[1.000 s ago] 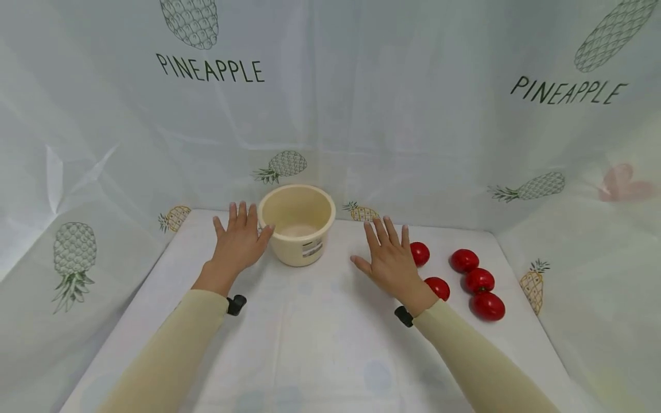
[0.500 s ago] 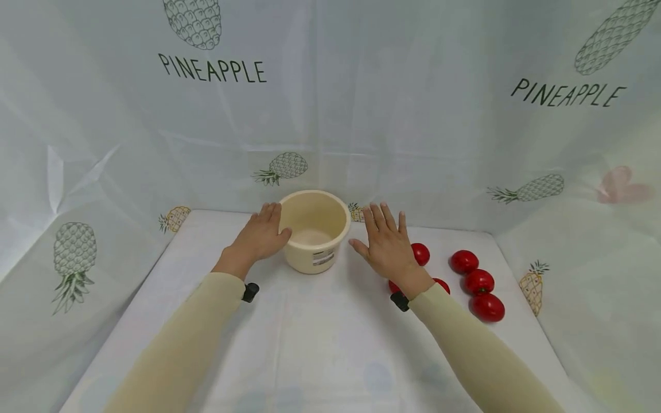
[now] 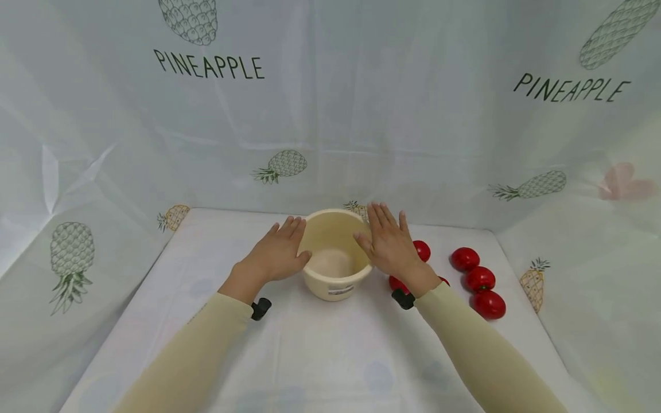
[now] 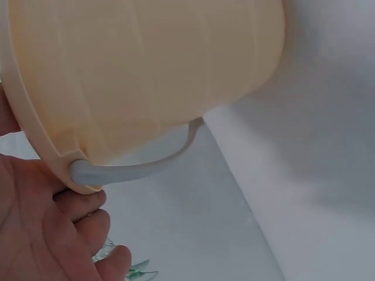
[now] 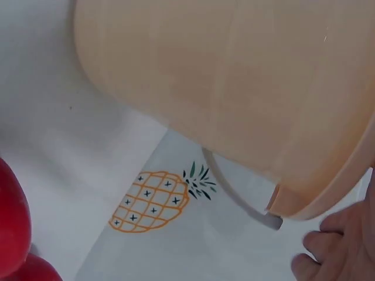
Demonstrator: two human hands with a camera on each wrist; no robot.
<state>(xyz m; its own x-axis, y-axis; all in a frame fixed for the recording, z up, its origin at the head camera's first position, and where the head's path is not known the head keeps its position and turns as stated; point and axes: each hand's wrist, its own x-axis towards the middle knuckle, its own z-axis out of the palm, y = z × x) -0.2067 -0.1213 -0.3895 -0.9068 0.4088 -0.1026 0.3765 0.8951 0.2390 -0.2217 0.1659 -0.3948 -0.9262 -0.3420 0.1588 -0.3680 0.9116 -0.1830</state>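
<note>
A cream plastic bucket [image 3: 333,280] with a grey handle [image 4: 135,171] is between the two hands near the middle of the table. The left hand [image 3: 276,252] pinches its left rim, thumb over the edge and fingers outside, beside the handle's joint. At the right rim, the right hand [image 3: 389,244] has its thumb over the edge and its fingers extended outside. In the right wrist view, the fingers [image 5: 325,240] lie next to the rim; whether they touch it I cannot tell. Red tomatoes [image 3: 420,250] lie under and beyond the right forearm, partly hidden.
Three more tomatoes [image 3: 480,279] lie in a row near the table's right edge. White cloth [image 3: 310,355] covers the table. Pineapple-print sheets [image 3: 413,143] hang behind and at both sides. A black device [image 3: 260,308] sits at the left wrist, another black device [image 3: 403,299] at the right.
The bucket has moved right and toward the person along with the left hand. The right hand has shifted little, and the bucket's right rim is now at its thumb.
</note>
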